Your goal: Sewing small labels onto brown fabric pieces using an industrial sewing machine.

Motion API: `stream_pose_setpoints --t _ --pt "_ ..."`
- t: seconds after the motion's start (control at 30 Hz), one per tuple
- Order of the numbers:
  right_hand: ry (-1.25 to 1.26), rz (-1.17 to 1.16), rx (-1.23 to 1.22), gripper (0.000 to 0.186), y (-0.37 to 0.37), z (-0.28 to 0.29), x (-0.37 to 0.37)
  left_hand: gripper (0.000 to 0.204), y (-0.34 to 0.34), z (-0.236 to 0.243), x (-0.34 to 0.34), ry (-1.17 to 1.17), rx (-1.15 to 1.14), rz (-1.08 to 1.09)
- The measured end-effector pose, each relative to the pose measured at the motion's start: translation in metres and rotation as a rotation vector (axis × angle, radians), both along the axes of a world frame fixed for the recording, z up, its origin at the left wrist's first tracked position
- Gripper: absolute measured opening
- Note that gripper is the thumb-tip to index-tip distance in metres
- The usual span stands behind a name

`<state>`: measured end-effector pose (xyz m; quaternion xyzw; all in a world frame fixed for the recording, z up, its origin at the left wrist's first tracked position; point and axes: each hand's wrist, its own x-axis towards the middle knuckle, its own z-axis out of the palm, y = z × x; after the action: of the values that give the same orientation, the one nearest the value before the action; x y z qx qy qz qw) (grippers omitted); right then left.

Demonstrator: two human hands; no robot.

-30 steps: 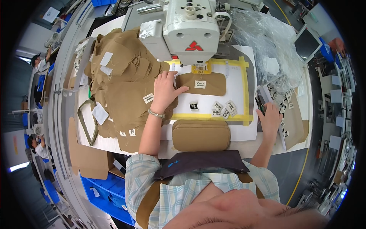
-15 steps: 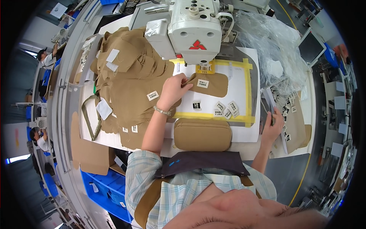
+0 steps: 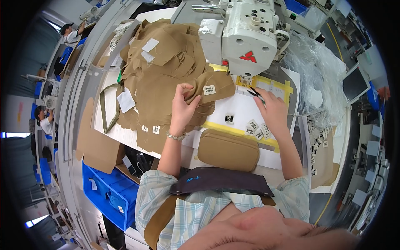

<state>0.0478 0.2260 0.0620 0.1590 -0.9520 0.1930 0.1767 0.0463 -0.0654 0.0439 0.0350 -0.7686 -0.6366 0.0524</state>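
My left hand (image 3: 183,106) pinches the left end of a tan fabric piece (image 3: 225,83) with rounded corners and a small white label (image 3: 208,90) on it. The piece is lifted at its left end and lies partly over the heaped tan fabric. My right hand (image 3: 273,112) is closed on dark-bladed thread snips (image 3: 257,95), whose tips point left toward the machine's front. They are apart from the fabric piece. Above stands a white sewing machine (image 3: 250,37), over a white board (image 3: 241,108) edged with yellow tape.
A large heap of tan fabric pieces (image 3: 160,83) covers the left of the table. Loose labels (image 3: 258,130) lie on the board. A tan padded pouch (image 3: 228,151) sits in front of me. Crumpled clear plastic (image 3: 312,71) lies right; a blue crate (image 3: 110,196) stands lower left.
The labelled fabric piece has moved left, away from the machine, with my left hand. My right hand has come from the table's right side to the machine's front, holding snips. The view has shifted.
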Motion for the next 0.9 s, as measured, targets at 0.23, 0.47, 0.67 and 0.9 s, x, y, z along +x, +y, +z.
stream_pose_setpoints --t 0.23,0.47,0.67,0.9 --pt "0.106 0.122 0.259 0.035 -0.041 -0.031 -0.037 0.040 -0.031 0.009 0.014 0.029 -0.068 0.020" --pt "0.172 0.237 0.253 0.031 -0.052 -0.047 -0.055 0.040 -0.029 0.019 0.015 0.054 -0.099 0.002" --pt "0.192 0.265 0.184 0.026 -0.051 -0.033 -0.048 0.041 -0.042 0.017 0.015 0.041 -0.093 0.017" --pt "0.198 0.264 0.229 0.025 -0.056 -0.044 -0.052 0.043 -0.045 0.018 0.017 0.017 -0.144 -0.009"
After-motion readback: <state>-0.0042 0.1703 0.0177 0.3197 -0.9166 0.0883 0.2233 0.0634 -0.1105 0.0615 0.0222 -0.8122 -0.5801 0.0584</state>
